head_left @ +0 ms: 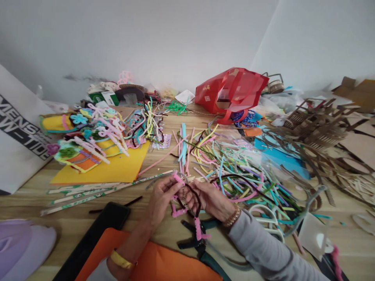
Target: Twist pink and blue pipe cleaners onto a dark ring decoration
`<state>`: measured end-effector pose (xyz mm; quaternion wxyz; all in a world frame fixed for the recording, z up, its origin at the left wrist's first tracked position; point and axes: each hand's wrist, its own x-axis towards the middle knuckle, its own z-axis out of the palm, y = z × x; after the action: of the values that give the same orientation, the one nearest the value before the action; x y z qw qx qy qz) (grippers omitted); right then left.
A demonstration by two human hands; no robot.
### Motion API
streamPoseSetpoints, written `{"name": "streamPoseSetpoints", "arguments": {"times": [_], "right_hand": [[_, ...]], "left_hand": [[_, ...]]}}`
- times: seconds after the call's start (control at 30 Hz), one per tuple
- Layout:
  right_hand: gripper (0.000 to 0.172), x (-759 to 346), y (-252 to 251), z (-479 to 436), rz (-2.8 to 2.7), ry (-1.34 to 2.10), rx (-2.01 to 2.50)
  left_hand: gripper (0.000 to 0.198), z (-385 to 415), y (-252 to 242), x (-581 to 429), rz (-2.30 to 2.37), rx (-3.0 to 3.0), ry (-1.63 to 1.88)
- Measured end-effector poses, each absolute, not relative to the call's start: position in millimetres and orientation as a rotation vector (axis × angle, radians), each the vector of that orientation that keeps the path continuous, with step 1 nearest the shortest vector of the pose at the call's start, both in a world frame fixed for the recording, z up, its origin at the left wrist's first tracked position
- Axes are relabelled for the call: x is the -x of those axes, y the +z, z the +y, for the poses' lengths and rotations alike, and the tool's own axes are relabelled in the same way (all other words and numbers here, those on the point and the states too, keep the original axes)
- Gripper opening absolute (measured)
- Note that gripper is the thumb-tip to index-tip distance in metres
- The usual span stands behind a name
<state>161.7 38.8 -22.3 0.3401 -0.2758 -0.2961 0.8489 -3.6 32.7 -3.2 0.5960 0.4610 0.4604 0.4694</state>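
My left hand (162, 193) is closed, its fingers pinching a pink pipe cleaner (178, 178) wound into small loops. Facing it, my right hand (209, 199) has its fingers curled round a dark brown pipe cleaner (199, 195) that arcs down between the hands. More pink coiled ends hang below, and they seem joined to the brown one. Just under the hands lies a black and dark green tool (195, 238), whose kind I cannot make out. White-handled scissors (265, 218) lie beside my right wrist, partly covered by loose pipe cleaners.
Loose coloured pipe cleaners (246, 175) are heaped on the right. Pipe-cleaner flowers (79, 119) lie on a yellow sheet (129, 164) at left. A red bag (231, 89) and brown woven baskets (319, 121) stand farther back. An orange sheet (164, 261) lies in front.
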Motion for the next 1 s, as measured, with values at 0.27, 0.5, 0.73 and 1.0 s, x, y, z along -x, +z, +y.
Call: {"name": "streamPoseSetpoints", "arguments": {"times": [0.27,0.5,0.73,1.0], "right_hand": [[0.034,-168,-13,36,-1.063,2.079,0.717],[0.024,-168,-6,38,-1.318,1.864,0.837],[0.033,-166,-12,40,-1.041,1.979,0.895],[0.028,-169,-11,44,-0.722,2.088,0.716]], "left_hand": [[0.015,39,-14,10,1.039,-0.830,1.239],[0.014,41,-12,11,1.133,-0.845,1.262],[0.021,35,-14,17,1.148,-0.974,1.203],[0.030,34,-27,26,1.155,-0.903,1.206]]}}
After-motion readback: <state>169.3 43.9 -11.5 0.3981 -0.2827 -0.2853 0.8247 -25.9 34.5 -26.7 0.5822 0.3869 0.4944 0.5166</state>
